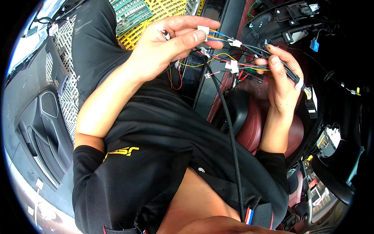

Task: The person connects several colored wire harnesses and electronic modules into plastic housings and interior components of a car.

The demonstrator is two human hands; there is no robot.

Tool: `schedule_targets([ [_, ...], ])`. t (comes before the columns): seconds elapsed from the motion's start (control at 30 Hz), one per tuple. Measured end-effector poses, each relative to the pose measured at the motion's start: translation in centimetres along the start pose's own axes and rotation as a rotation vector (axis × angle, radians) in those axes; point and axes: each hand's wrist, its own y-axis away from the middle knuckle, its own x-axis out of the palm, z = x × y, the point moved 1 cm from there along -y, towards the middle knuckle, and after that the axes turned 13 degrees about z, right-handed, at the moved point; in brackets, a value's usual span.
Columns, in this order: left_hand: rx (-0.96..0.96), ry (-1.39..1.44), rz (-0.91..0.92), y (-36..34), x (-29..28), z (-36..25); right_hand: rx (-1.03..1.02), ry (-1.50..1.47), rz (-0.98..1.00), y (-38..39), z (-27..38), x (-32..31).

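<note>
The left hand (167,46) is partly open, its thumb pressing a white connector (201,29) against the fingers behind it, with the index finger stretched out nearly straight above. Orange, yellow and blue wires (219,36) leave this connector and run right to a smaller white plug (235,43). A small black-and-white piece (166,35) shows by the fingers of the same hand; whether it is gripped there I cannot tell.

The right hand (283,78) is half-curled, thumb and index finger bent toward each other but with their tips apart, around the dark strands of the wiring harness (287,69). The harness lies across this palm and stretches in the air between the two hands, above the black door sill (208,91). How firmly the fingers close on it is hard to make out.

Between the hands hang a white connector block (232,66) on red, black and yellow wires and, lower, a little white plug (207,75). Just beyond the right wrist, a black box (311,104) sits near the coloured wire ends. A dark red seat (249,126) is below the harness.
</note>
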Motion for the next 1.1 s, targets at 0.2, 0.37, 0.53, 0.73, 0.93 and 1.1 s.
schedule_targets([
  [0.2,0.228,0.331,-0.068,-0.2,-1.6,0.3,-0.077,-0.011,-0.050,0.0,-0.3,-0.6],
  [0.37,0.473,0.384,-0.268,-0.2,-3.8,-0.6,-0.102,-0.040,-0.067,-0.1,-0.3,-0.9],
  [0.53,0.591,0.285,-0.456,0.1,-5.4,-1.5,-0.117,-0.068,-0.085,-0.2,-0.3,-1.0],
  [0.73,0.483,0.141,-0.751,-0.1,-4.6,-4.1,-0.135,-0.066,-0.121,-0.2,-0.4,-1.2],
  [0.93,0.242,-0.321,-0.790,0.6,-6.4,-2.5,-0.156,-0.082,-0.113,-0.1,-0.2,-1.4],
  [1.1,0.117,-0.557,-0.746,0.6,-7.4,-0.7,-0.165,-0.074,-0.133,-0.2,0.0,-1.4],
])
